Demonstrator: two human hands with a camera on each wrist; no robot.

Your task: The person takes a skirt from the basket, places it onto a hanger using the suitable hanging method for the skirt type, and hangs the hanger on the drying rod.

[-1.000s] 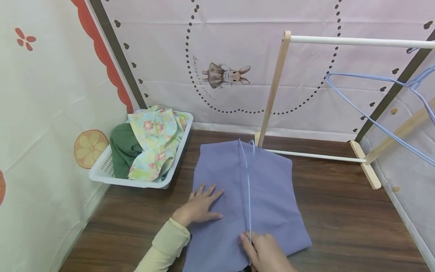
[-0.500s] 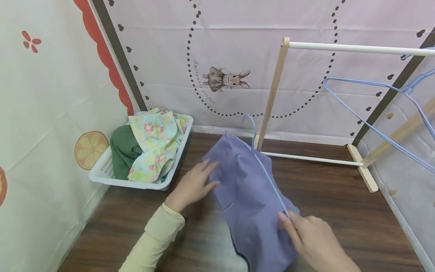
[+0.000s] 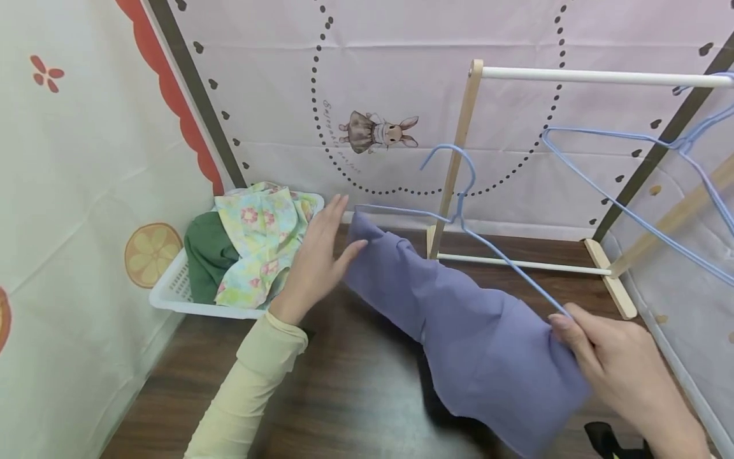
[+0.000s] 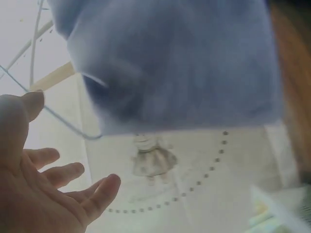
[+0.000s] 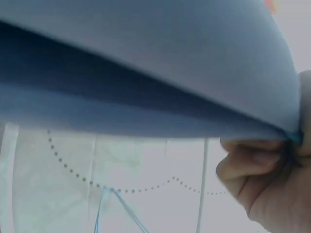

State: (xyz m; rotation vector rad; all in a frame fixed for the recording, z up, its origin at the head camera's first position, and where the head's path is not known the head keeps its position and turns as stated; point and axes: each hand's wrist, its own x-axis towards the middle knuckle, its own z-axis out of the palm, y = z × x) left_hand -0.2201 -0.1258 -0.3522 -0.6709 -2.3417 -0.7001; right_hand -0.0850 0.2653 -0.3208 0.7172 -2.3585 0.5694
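A purple garment [image 3: 487, 344] hangs folded over the lower part of a light blue hanger [image 3: 518, 273], whose hook points up. My right hand [image 3: 619, 357] pinches the hanger's right end together with the cloth. In the right wrist view, curled fingers [image 5: 248, 170] press at the garment's corner, and its layers part in a dark fold. My left hand [image 3: 315, 261] is beside the hanger's left end, fingers stretched out and thumb apart, near the garment's upper left corner. In the left wrist view its palm faces the purple cloth [image 4: 180, 63], with nothing in its grasp.
Behind the left hand stands a white basket [image 3: 215, 310] with a green garment [image 3: 208, 255] and a floral garment [image 3: 252, 223]. A wood-and-white rack [image 3: 573, 75] stands back right, with blue hangers [image 3: 625, 134] on it. Printed fabric walls surround the dark wooden surface [image 3: 338, 395].
The garment lay flat with the hanger on it; now it is lifted and draped over the hanger. My right hand moved right and up with them; my left hand moved off the cloth, upward and left.
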